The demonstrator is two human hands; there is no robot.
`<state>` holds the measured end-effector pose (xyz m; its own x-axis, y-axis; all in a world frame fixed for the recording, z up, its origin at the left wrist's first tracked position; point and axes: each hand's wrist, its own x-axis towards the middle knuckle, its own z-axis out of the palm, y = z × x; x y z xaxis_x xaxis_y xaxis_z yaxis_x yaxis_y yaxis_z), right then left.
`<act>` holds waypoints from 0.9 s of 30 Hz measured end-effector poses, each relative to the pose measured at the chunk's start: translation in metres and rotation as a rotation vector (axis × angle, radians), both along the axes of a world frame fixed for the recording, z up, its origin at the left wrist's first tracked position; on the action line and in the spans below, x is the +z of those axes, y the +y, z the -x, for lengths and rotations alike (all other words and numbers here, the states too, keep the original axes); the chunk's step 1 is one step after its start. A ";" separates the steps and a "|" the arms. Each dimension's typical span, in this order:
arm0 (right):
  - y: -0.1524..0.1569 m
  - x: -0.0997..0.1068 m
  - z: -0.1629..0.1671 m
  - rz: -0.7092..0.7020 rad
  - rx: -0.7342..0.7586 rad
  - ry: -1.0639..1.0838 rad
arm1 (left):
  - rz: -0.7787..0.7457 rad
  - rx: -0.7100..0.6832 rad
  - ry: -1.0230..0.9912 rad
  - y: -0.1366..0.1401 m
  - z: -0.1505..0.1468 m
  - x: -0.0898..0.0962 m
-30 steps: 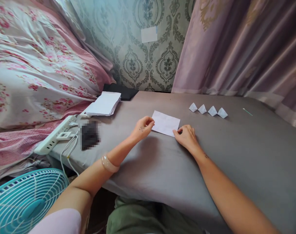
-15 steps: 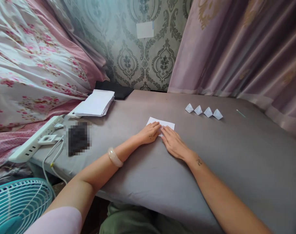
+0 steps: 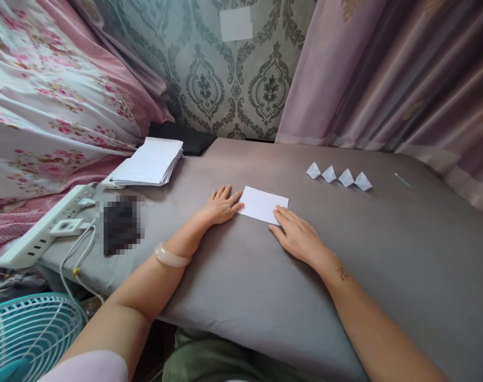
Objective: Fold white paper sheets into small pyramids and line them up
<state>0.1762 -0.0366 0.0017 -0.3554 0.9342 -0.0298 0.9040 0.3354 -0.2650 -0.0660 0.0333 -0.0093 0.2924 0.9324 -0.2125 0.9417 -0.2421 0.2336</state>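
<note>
A white paper sheet point(image 3: 260, 203) is laid to the right of the paper stack point(image 3: 149, 161), touched at left by the spread left hand point(image 3: 222, 207) and at right by the flattened right hand point(image 3: 299, 233).

Head-worn view, forward and down over table point(image 3: 241, 286)

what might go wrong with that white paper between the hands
The white paper might skew: the left hand and right hand only touch its ends.
The four small folded pieces could get knocked if the right hand swings outward.
If the fan blows this way, the stack of sheets could scatter; I can't tell whether it's running.
</note>
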 end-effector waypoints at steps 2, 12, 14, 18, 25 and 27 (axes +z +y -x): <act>0.005 0.003 -0.009 0.001 0.049 0.038 | -0.023 0.022 -0.001 0.003 0.008 0.000; 0.012 -0.012 -0.021 -0.206 0.146 0.038 | -0.607 -0.142 -0.277 -0.012 -0.011 0.013; 0.011 -0.012 -0.017 -0.274 0.152 0.015 | -0.533 -0.314 -0.317 -0.019 -0.020 0.013; 0.011 -0.009 -0.009 -0.444 0.183 0.010 | -0.446 -0.486 -0.355 -0.024 -0.031 0.004; 0.002 0.019 -0.002 -0.850 0.111 0.536 | -0.212 -0.181 -0.994 -0.033 -0.039 0.017; 0.002 0.027 -0.004 -0.857 -0.103 0.829 | -0.022 0.107 -1.390 -0.041 -0.043 0.029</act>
<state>0.1802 -0.0348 0.0290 0.1049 0.5635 0.8194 0.5964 0.6237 -0.5053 -0.0233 -0.0072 0.0193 0.1771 0.9627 0.2047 -0.0424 -0.2004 0.9788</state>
